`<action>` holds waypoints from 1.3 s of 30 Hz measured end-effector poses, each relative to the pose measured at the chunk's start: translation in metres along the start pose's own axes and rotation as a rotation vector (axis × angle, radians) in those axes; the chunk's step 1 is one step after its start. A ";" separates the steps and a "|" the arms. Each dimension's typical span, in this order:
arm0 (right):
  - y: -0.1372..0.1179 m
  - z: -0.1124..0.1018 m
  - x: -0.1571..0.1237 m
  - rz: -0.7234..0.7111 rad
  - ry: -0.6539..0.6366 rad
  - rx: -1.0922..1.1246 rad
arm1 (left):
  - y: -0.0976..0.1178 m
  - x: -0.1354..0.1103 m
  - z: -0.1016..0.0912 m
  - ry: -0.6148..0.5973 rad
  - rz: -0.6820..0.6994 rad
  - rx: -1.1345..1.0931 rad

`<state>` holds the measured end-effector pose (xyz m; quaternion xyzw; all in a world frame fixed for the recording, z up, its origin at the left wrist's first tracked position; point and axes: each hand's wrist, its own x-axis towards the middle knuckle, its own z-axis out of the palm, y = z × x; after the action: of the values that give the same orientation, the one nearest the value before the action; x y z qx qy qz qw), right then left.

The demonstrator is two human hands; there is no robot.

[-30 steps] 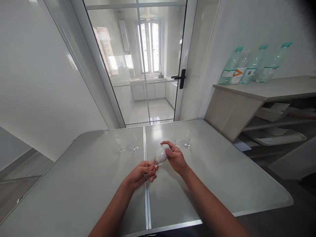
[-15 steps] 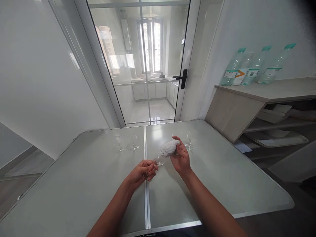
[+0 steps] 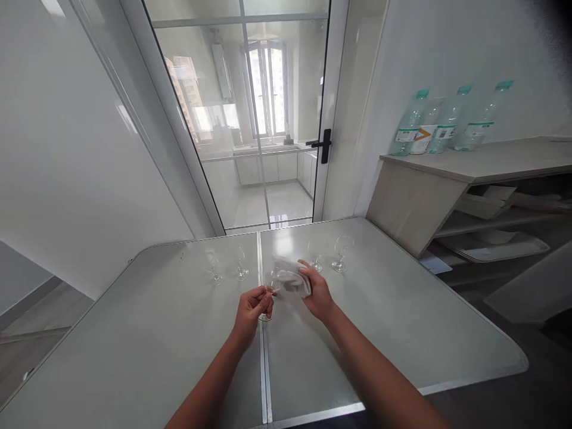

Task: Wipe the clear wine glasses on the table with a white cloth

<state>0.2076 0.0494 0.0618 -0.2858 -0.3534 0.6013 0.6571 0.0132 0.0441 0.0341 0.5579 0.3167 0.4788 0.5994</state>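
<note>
My left hand pinches the stem of a clear wine glass, whose round foot shows just below my fingers. The bowl tilts up to the right and is largely covered by a white cloth. That cloth, a little blurred, is gripped in my right hand against the glass. Two stemmed glasses stand upright on the left, one glass and another glass beside it. On the right a third glass stands behind my right hand, next to a further glass.
The grey-green table has a metal seam down its middle. A glass door with a black handle stands behind it. At the right, a wooden shelf unit carries several plastic bottles.
My right hand and the cloth have moved left and lower, round the bowl. The glass behind that hand now shows fully. The camera view has shifted slightly.
</note>
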 end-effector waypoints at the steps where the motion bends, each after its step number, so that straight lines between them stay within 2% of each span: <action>1: 0.000 0.001 -0.001 0.064 -0.062 0.047 | -0.001 0.000 0.001 -0.033 -0.016 -0.004; 5: 0.003 0.003 -0.006 0.209 -0.218 0.301 | -0.002 0.000 0.007 -0.121 -0.083 -0.128; 8: 0.010 0.004 -0.005 0.232 -0.228 0.342 | -0.002 -0.002 0.014 -0.171 -0.173 -0.182; 13: 0.021 0.002 -0.001 0.423 -0.209 0.385 | -0.001 -0.002 0.015 -0.208 -0.266 -0.213; 17: 0.021 0.000 0.000 0.416 -0.204 0.380 | 0.001 -0.002 0.009 -0.319 -0.391 -0.313; 21: 0.022 -0.001 0.002 0.344 -0.155 0.320 | -0.002 -0.001 0.012 -0.252 -0.387 -0.340; 24: 0.026 0.003 0.002 0.215 -0.031 0.246 | -0.005 -0.002 0.020 -0.111 -0.249 -0.091; 27: 0.029 0.011 -0.004 -0.041 0.129 0.047 | -0.007 -0.006 0.027 0.031 -0.072 0.219; 29: 0.031 0.017 -0.010 -0.176 0.159 -0.110 | -0.008 -0.009 0.028 0.085 0.008 0.353; 31: 0.031 0.021 -0.015 -0.295 0.142 -0.283 | -0.009 -0.011 0.026 0.125 0.086 0.455; 35: 0.030 0.015 -0.015 -0.650 0.043 -0.716 | -0.012 -0.009 0.018 0.185 0.249 0.684; 37: 0.026 0.008 -0.012 -0.741 -0.070 -0.887 | -0.014 -0.008 0.014 0.174 0.306 0.775; 39: 0.020 0.002 -0.008 -0.762 -0.171 -1.006 | -0.015 -0.006 0.010 0.142 0.352 0.828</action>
<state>0.1939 0.0440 0.0459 -0.3649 -0.7208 0.1066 0.5796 0.0235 0.0359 0.0204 0.7617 0.4220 0.4435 0.2121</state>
